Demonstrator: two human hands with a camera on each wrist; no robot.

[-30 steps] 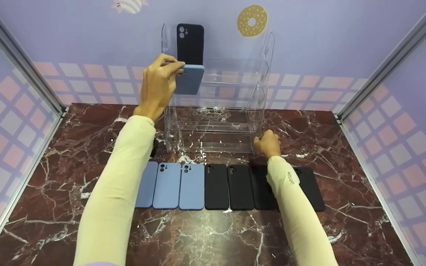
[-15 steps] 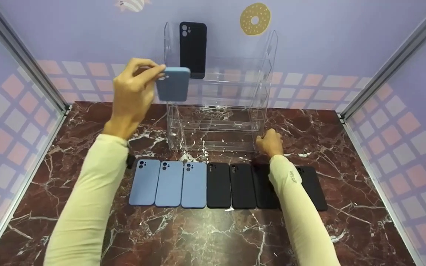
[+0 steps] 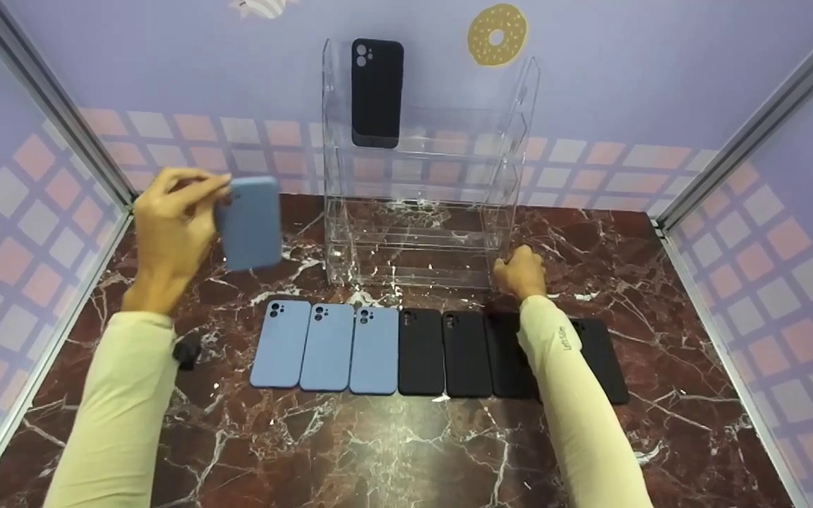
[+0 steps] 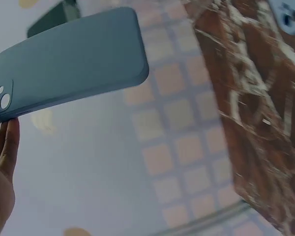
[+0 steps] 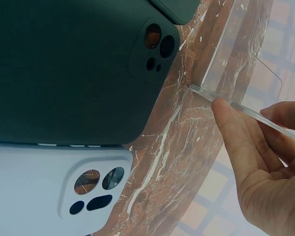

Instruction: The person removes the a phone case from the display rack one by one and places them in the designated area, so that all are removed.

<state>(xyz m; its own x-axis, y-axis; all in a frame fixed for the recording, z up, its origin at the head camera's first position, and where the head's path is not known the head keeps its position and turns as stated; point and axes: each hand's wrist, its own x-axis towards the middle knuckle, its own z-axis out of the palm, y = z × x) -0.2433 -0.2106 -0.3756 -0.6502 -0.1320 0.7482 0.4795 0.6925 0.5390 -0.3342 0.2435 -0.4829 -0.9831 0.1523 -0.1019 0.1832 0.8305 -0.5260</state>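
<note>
My left hand [image 3: 175, 233] pinches a blue phone case [image 3: 253, 224] by its camera-end corner and holds it in the air left of the clear acrylic stand [image 3: 424, 240]. In the left wrist view the back of this blue phone case [image 4: 73, 61] and its camera cutouts show. A black phone case [image 3: 377, 95] stands upright on the stand's top tier, at the left. My right hand [image 3: 521, 274] pinches the stand's right side panel near the base. The right wrist view shows the clear panel edge [image 5: 246, 109] between thumb and fingers [image 5: 236, 142].
A row lies in front of the stand: blue phone cases [image 3: 325, 347] at left, then several black phone cases [image 3: 420, 353]. My right forearm covers part of the row. A pale phone case [image 5: 34, 191] shows in the right wrist view. Patterned walls [image 3: 18, 212] enclose the marble table [image 3: 406, 451].
My left hand has carried the blue phone case away from the stand's top tier, leftward and down. The black case's lower end has come into view. My right hand stays on the stand.
</note>
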